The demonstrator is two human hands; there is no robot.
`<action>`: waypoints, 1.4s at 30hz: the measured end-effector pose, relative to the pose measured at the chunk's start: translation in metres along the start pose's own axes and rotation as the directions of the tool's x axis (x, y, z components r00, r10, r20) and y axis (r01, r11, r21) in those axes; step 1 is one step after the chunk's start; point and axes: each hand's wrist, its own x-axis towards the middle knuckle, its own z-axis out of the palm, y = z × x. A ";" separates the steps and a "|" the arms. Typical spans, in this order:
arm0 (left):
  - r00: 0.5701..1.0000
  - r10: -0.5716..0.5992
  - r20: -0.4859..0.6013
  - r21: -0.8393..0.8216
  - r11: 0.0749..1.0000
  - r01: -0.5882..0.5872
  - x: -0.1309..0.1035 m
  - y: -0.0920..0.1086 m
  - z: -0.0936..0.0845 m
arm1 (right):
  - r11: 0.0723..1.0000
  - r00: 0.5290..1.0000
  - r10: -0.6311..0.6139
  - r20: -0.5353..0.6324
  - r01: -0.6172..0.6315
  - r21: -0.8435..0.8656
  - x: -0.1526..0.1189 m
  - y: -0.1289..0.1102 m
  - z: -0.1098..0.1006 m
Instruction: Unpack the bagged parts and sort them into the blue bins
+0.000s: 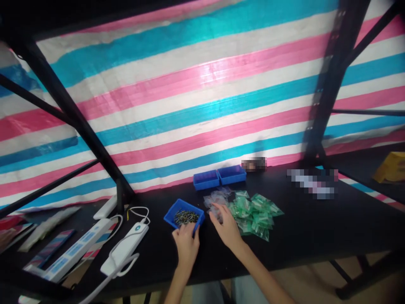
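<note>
My left hand (186, 242) is at the near rim of a small blue bin (172, 210). Its fingers curl down over the edge by a heap of thin, brass-and-dark screws (186, 216); whatever they grip is hidden. To the right, my right hand (227, 227) reaches over small clear plastic bags (210, 200), fingers apart, with nothing visible in them. Beside that hand lies a loose pile of green-tinted zip bags (256, 213), their contents too blurred to make out.
Two more blue bins (206, 180) stand at the table's back edge. A white power strip (125, 249) with a looping cord lies left, near a longer outlet strip (79, 249). Black frame posts (72, 114) rise before a striped sheet (205, 105). Pixelated items lie at right.
</note>
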 end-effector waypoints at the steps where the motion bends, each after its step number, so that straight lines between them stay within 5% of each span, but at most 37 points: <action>1: 0.999 -0.029 -0.017 -0.036 0.999 0.028 -0.001 0.002 0.003 | 0.996 0.999 0.053 0.013 -0.054 0.074 -0.005 -0.001 0.003; 7: 0.996 -0.024 0.086 -0.416 0.908 0.058 0.001 0.012 0.026 | 0.929 0.986 0.168 -0.016 -0.153 0.336 -0.021 -0.001 0.022; 12: 0.987 0.053 0.149 -0.689 0.722 0.065 0.005 0.010 0.020 | 0.908 0.979 0.202 -0.041 -0.171 0.381 -0.024 -0.004 0.021; 16: 0.989 -0.097 0.115 -0.748 0.647 0.151 0.004 0.006 0.019 | 0.943 0.989 0.144 -0.040 -0.125 0.309 -0.026 -0.003 0.023; 20: 0.973 -0.160 0.164 -0.727 0.648 0.229 0.003 0.007 0.030 | 0.972 0.990 0.140 -0.029 -0.131 0.196 -0.028 0.000 0.028; 25: 0.984 -0.061 0.167 -0.670 0.725 0.158 0.004 0.011 0.040 | 0.985 0.992 0.127 -0.020 -0.124 0.117 -0.029 -0.002 0.028; 31: 0.990 -0.106 0.096 -0.676 0.723 0.142 0.003 0.007 0.042 | 0.992 0.992 0.127 0.024 -0.127 0.024 -0.028 -0.006 0.026; 37: 0.980 -0.185 0.070 -0.364 0.910 0.198 0.000 0.003 0.052 | 0.995 0.995 0.103 0.000 -0.103 -0.006 -0.027 -0.006 0.029; 42: 0.975 -0.211 0.071 -0.152 0.964 0.220 -0.001 0.002 0.058 | 0.994 0.994 0.111 -0.010 -0.111 0.020 -0.026 -0.001 0.031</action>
